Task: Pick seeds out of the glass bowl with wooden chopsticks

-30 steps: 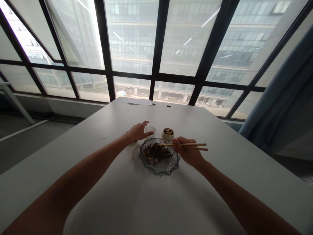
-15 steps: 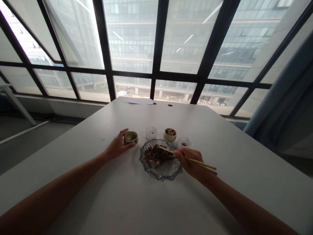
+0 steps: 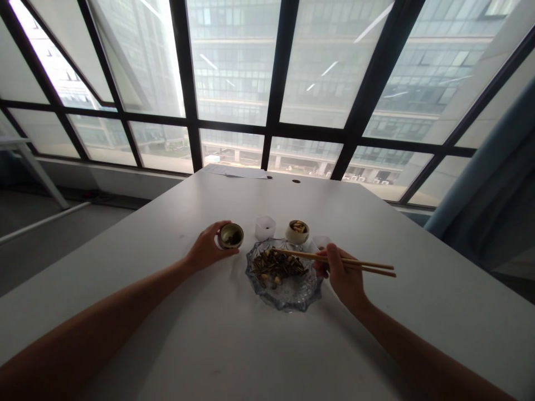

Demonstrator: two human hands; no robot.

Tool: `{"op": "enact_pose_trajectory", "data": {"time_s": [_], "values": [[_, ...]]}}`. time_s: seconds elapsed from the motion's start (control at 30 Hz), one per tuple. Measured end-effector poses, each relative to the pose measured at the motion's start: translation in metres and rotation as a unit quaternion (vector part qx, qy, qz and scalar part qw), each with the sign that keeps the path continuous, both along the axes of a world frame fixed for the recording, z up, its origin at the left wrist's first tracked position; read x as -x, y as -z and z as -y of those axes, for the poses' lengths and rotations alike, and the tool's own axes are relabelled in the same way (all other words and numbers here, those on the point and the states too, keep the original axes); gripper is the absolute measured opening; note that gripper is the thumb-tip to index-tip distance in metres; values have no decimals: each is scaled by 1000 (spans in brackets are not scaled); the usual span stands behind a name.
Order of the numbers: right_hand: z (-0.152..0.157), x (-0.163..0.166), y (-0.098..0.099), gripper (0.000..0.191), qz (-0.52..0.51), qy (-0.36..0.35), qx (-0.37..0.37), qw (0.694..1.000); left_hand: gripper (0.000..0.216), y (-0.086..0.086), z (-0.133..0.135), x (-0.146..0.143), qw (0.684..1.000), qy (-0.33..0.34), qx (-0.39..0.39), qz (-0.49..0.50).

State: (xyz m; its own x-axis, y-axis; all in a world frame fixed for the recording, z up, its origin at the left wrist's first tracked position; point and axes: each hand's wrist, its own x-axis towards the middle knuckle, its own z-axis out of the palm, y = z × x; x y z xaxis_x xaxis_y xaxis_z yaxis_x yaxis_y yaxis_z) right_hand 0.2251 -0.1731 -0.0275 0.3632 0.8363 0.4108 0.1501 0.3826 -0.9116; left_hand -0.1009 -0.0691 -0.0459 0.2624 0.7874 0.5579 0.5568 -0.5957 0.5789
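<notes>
My left hand (image 3: 210, 245) grips a small ceramic cup (image 3: 230, 236), thumb and fingers around its side. The cup is tilted toward me, and something dark lies inside it. In my right hand (image 3: 341, 275) is a pair of wooden chopsticks (image 3: 368, 265), slanting left over a scalloped glass dish (image 3: 292, 301). Their tips meet the heap of striped sunflower seeds (image 3: 280, 264) in that dish. A few pale nuts (image 3: 277, 280) lie at the near edge of the heap. Whether the tips pinch anything is too small to tell.
Behind the dish stand a white plastic cup (image 3: 264, 228), a ceramic cup of peanuts (image 3: 297, 232) and another white container (image 3: 321, 243), partly hidden by my right hand. White paper (image 3: 234, 171) lies at the far edge of the white table (image 3: 200, 334), before the windows.
My left hand has tipped the ceramic cup, so its inside now faces me. My right hand has turned, and the chopsticks lie flatter over the dish. The whole view has shifted slightly.
</notes>
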Motion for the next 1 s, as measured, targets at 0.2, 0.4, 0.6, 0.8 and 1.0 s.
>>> {"op": "enact_pose_trajectory", "data": {"time_s": [0.2, 0.4, 0.6, 0.8, 1.0], "values": [[2, 0, 3, 52, 3, 0, -15, 1000, 74, 1, 0, 0, 999, 24, -37, -1], [1, 0, 4, 50, 11, 5, -17, 1000, 75, 6, -3, 1, 998, 32, -60, -5], [-1, -2, 6, 51, 10, 6, -13, 1000, 72, 3, 0, 0, 998, 34, -54, -10], [15, 8, -25, 43, 148, 16, -143, 978, 73, 1, 1, -1, 998, 36, -42, 3], [14, 52, -64, 28, 346, -98, -307, 881, 72, 0, 3, -2, 998, 47, -41, 13]]}}
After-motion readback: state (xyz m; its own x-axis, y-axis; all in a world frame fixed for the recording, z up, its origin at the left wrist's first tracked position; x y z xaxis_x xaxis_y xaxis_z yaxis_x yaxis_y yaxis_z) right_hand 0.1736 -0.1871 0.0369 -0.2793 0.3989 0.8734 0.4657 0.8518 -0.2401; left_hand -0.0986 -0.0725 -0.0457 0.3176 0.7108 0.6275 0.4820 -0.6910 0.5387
